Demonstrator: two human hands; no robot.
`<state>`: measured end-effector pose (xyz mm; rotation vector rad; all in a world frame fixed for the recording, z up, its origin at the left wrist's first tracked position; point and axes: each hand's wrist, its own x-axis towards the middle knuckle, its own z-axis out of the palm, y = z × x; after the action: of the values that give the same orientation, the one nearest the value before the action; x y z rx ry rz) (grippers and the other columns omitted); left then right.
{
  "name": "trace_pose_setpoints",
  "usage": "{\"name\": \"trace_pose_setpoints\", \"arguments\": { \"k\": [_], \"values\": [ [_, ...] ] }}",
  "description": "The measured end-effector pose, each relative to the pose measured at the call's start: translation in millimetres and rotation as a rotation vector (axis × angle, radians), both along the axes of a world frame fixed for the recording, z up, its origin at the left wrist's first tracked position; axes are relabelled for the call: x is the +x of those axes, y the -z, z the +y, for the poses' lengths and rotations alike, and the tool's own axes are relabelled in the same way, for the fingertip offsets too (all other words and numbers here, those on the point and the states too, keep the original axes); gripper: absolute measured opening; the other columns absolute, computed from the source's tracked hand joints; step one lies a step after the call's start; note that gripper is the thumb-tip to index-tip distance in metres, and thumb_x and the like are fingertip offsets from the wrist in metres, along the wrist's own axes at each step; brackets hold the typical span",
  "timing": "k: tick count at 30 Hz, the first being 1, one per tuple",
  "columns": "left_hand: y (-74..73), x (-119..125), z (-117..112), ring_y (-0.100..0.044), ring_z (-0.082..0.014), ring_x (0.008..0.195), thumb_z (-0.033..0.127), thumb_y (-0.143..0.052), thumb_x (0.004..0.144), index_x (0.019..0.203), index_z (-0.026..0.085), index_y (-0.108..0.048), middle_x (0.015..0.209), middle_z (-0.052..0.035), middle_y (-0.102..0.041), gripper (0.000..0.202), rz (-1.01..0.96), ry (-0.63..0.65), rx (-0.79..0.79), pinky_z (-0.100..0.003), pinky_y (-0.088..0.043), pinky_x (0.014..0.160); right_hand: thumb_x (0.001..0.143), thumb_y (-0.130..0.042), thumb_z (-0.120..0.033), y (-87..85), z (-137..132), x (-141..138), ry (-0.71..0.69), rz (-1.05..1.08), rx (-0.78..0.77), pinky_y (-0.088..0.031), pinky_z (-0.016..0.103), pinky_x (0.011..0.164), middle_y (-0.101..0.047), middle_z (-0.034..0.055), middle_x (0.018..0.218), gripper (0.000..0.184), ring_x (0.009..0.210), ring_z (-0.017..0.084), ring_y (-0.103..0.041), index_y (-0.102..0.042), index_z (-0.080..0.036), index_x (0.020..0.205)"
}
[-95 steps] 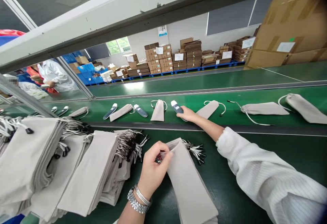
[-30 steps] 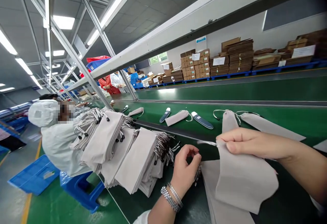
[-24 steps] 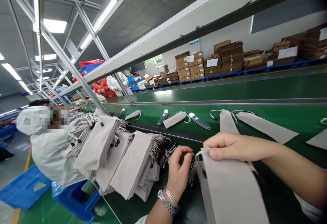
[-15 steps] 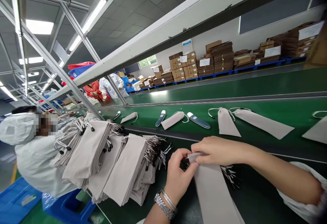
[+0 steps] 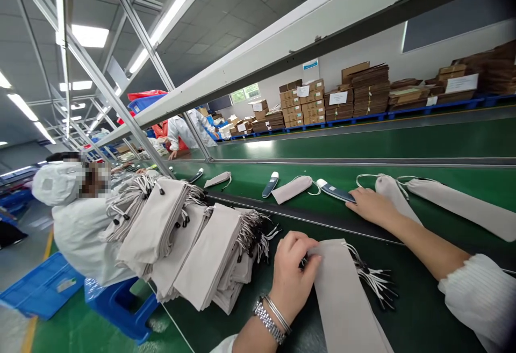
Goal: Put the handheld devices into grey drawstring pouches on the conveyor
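Observation:
My left hand (image 5: 292,278) rests on the mouth end of a long beige drawstring pouch (image 5: 342,302), its fingers curled at the pouch edge. That pouch lies on the near green belt, and its white cords with black tips (image 5: 373,280) fan out to the right. My right hand (image 5: 373,208) reaches across the dark divider rail, palm down. Its fingertips touch the end of a flat navy-and-white slipper (image 5: 336,192) on the far belt. Just beyond it lies a filled beige pouch (image 5: 389,194), partly under my right hand.
Tall stacks of beige pouches (image 5: 173,245) hang over the belt's left edge, beside a co-worker in a white hooded coat (image 5: 80,218). A blue stool (image 5: 121,310) and blue crate (image 5: 44,288) stand on the floor. Cartons on blue pallets (image 5: 355,92) line the far wall.
My right hand has left the pouch mouth and moved forward to the slipper on the far belt. The pouch now lies flat on the near belt, its cords spread right.

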<state>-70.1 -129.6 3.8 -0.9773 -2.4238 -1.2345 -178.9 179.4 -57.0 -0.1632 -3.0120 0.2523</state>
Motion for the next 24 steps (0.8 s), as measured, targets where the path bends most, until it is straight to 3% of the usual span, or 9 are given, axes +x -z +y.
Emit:
{"name": "trace_pose_setpoints", "arguments": {
  "k": [8, 15, 19, 24],
  "values": [
    [0.9, 0.3, -0.4, -0.054, -0.0211, 0.088, 0.004, -0.060, 0.084, 0.094, 0.023, -0.066, 0.092, -0.0047, -0.058, 0.022, 0.304, -0.134, -0.131, -0.038, -0.041, 0.079, 0.092, -0.045, -0.032, 20.2, 6.3, -11.1, -0.087, 0.157, 0.092, -0.046, 0.046, 0.087, -0.065, 0.0194, 0.114, 0.039, 0.107, 0.035, -0.058, -0.058, -0.010, 0.121],
    [-4.8, -0.9, 0.8, -0.055, -0.0193, 0.088, 0.006, -0.054, 0.091, 0.086, 0.021, -0.062, 0.089, -0.0032, -0.063, 0.018, 0.373, -0.126, -0.190, -0.042, -0.040, 0.091, 0.090, -0.041, -0.018, 3.0, -4.3, -1.4, -0.018, 0.272, -0.025, -0.051, 0.040, 0.082, -0.054, 0.0221, 0.124, 0.046, 0.108, 0.033, -0.059, -0.047, -0.006, 0.133],
    [-5.3, -3.0, -0.2, -0.057, -0.0185, 0.088, 0.005, -0.057, 0.088, 0.087, 0.022, -0.062, 0.089, -0.0007, -0.065, 0.018, 0.270, -0.106, -0.146, -0.042, -0.038, 0.096, 0.092, -0.040, -0.026, -12.8, -16.8, 0.3, 0.065, 0.317, -0.329, -0.052, 0.043, 0.084, -0.047, 0.0227, 0.131, 0.047, 0.100, 0.031, -0.063, -0.048, -0.010, 0.135],
    [-4.4, -5.1, -2.1, -0.057, -0.0221, 0.098, 0.011, -0.064, 0.084, 0.102, 0.023, -0.064, 0.100, -0.0033, -0.064, 0.021, 0.116, -0.085, -0.120, -0.042, -0.039, 0.094, 0.087, -0.049, -0.034, -38.6, -31.5, 1.0, 0.130, 0.409, -1.114, -0.050, 0.040, 0.098, -0.050, 0.0203, 0.138, 0.055, 0.119, 0.030, -0.058, -0.044, -0.015, 0.139]
  ]
}}
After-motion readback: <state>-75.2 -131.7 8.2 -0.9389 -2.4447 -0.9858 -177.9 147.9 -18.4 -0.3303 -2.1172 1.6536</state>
